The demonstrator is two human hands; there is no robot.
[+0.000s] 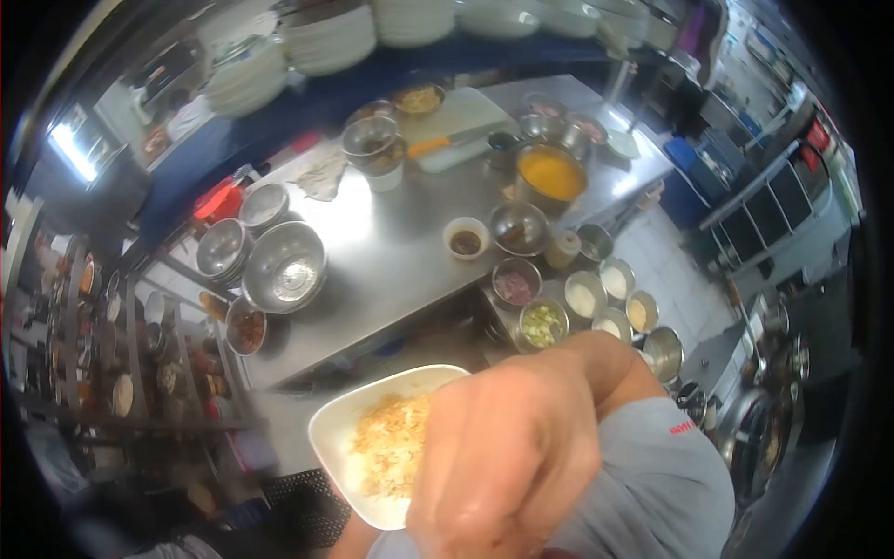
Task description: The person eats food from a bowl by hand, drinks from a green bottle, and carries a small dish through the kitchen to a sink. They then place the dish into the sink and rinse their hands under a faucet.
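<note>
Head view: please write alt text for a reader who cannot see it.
A person's right hand, close to the camera, partly hides a white bowl of pale brown, grainy food; its grip is unclear. Beyond stands a steel counter with metal bowls, a pot of orange contents and, behind, stacked white dishes.

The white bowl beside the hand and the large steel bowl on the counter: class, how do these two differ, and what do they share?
Shape: the white bowl is squarish with rounded corners; the large steel bowl is round.
Surface: the white bowl looks plain, the steel bowl shiny.
Contents: the white bowl holds pale brown food, partly hidden by the hand; the steel bowl shows none.
Shared: both are open-topped.
</note>
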